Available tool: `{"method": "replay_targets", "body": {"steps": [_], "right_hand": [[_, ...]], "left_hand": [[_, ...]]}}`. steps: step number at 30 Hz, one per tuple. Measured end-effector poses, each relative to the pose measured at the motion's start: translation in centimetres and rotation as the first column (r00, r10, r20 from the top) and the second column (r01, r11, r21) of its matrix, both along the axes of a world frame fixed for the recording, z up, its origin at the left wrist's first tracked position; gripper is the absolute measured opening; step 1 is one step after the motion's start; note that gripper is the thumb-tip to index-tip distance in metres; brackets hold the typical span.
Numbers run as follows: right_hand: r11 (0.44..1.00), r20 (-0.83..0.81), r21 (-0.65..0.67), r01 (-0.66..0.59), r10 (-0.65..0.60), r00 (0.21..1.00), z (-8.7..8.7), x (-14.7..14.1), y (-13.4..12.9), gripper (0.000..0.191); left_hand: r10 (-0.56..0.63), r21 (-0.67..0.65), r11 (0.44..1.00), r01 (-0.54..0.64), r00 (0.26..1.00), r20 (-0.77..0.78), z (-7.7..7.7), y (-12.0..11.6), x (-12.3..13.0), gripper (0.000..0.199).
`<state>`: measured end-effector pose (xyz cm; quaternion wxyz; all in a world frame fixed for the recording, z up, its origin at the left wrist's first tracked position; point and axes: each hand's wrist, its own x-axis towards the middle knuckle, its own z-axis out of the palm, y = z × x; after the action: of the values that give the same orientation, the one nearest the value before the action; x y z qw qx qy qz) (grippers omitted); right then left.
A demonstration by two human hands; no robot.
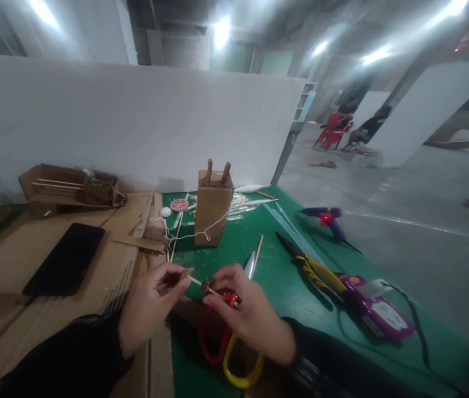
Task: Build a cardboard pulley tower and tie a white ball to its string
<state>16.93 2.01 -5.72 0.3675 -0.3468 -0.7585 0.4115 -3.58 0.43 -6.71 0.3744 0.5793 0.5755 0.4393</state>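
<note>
No text is readable; the white label [387, 315] on the purple device [367, 305] is blurred.

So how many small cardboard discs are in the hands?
2: a left disc in the left hand, a right disc in the right hand; others may be hidden.

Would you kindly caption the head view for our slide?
Left hand and right hand hold a thin stick with small discs near scissors and a cardboard box on a green table.

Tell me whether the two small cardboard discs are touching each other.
Apart: the head view shows a bare stretch of wooden stick between the left cardboard disc and the right cardboard disc.
</note>
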Motion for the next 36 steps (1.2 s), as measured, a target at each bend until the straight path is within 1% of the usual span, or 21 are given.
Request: {"method": "replay_targets", "body": {"steps": [3,5,9,11,14,16,18,20,22,23,24,25,26,27,29,30,31,33,34,35,36], "right_hand": [[1.000,0.059,0.022,0.005,-0.006,0.998,0.3,0.0,0.0,0.009],[1.000,0.082,-0.014,0.012,-0.011,0.997,0.3,0.0,0.1,0.004],[0.995,0.147,-0.090,0.031,-0.017,0.989,0.0,-0.1,0.4,0.010],[0.990,0.115,-0.136,0.036,-0.020,0.993,-0.2,-0.3,0.3,0.013],[0.970,-0.018,-0.243,0.017,-0.022,1.000,-0.3,-0.8,0.0,0.015],[0.968,-0.045,-0.250,0.017,-0.029,0.999,-0.3,-0.9,-0.3,0.015],[0.989,0.041,-0.137,0.053,-0.047,0.998,-0.5,-0.8,-0.4,0.015],[0.993,0.187,0.086,0.084,-0.099,0.977,-0.7,-0.4,-0.4,0.014],[0.948,0.312,0.317,0.041,-0.145,0.939,-1.0,0.1,-0.2,0.016],[0.919,0.353,0.393,0.009,-0.160,0.922,-1.2,0.2,-0.1,0.017],[0.900,0.375,0.436,-0.011,-0.170,0.911,-1.2,0.4,0.0,0.018],[0.900,0.382,0.436,-0.014,-0.171,0.908,-1.2,0.4,0.1,0.018],[0.920,0.372,0.393,0.001,-0.160,0.915,-1.1,0.4,0.1,0.017],[0.951,0.343,0.309,0.024,-0.135,0.930,-0.9,0.3,0.2,0.015],[0.997,0.228,0.062,0.036,-0.049,0.972,-0.6,0.1,0.3,0.012],[0.997,0.147,-0.077,0.015,-0.003,0.989,-0.4,-0.1,0.3,0.012],[0.978,0.060,-0.206,-0.020,0.033,0.998,-0.3,-0.3,0.4,0.013],[0.919,-0.066,-0.384,-0.087,0.066,0.996,-0.3,-0.4,0.5,0.015],[0.907,-0.084,-0.410,-0.099,0.070,0.994,-0.4,-0.4,0.5,0.015],[0.920,-0.061,-0.382,-0.087,0.069,0.996,-0.5,-0.4,0.5,0.015],[0.952,0.001,-0.301,-0.055,0.058,0.998,-0.6,-0.3,0.4,0.013]], "left_hand": [[0.035,0.021,0.999,-0.035,0.999,-0.011,-0.2,0.0,-0.1,0.026],[0.048,0.067,0.997,-0.045,0.998,-0.042,-0.5,0.1,-0.1,0.024],[0.061,0.186,0.982,-0.043,0.994,-0.094,-1.0,0.1,0.3,0.018],[0.072,0.227,0.973,-0.050,0.994,-0.087,-1.0,0.0,0.6,0.016],[0.080,0.293,0.955,-0.050,0.993,-0.090,-0.6,-0.3,1.0,0.012],[0.083,0.337,0.941,-0.035,0.988,-0.130,-0.2,-0.5,1.1,0.008],[0.088,0.376,0.926,-0.012,0.979,-0.186,0.2,-0.6,1.1,0.005],[0.095,0.409,0.912,0.015,0.965,-0.246,0.3,-0.7,1.1,0.004],[0.096,0.422,0.906,0.039,0.951,-0.293,0.3,-0.8,1.0,0.005],[0.093,0.420,0.906,0.048,0.947,-0.309,0.2,-0.8,0.9,0.006],[0.089,0.416,0.908,0.055,0.943,-0.319,0.1,-0.8,0.9,0.006],[0.085,0.411,0.909,0.061,0.941,-0.327,0.1,-0.8,0.8,0.006],[0.081,0.409,0.910,0.067,0.940,-0.333,0.0,-0.9,0.8,0.006],[0.077,0.412,0.908,0.074,0.937,-0.340,0.0,-0.9,0.8,0.006],[0.072,0.430,0.898,0.094,0.932,-0.354,0.1,-1.0,0.7,0.006],[0.068,0.443,0.890,0.107,0.930,-0.362,0.1,-1.0,0.7,0.007],[0.062,0.458,0.880,0.124,0.927,-0.370,0.1,-1.0,0.6,0.008],[0.048,0.482,0.862,0.156,0.922,-0.385,0.2,-0.9,0.6,0.011],[0.043,0.488,0.857,0.168,0.919,-0.392,0.2,-0.9,0.6,0.012],[0.041,0.490,0.854,0.173,0.918,-0.396,0.2,-0.9,0.6,0.012],[0.039,0.485,0.857,0.173,0.917,-0.396,0.2,-1.0,0.6,0.012]]}}
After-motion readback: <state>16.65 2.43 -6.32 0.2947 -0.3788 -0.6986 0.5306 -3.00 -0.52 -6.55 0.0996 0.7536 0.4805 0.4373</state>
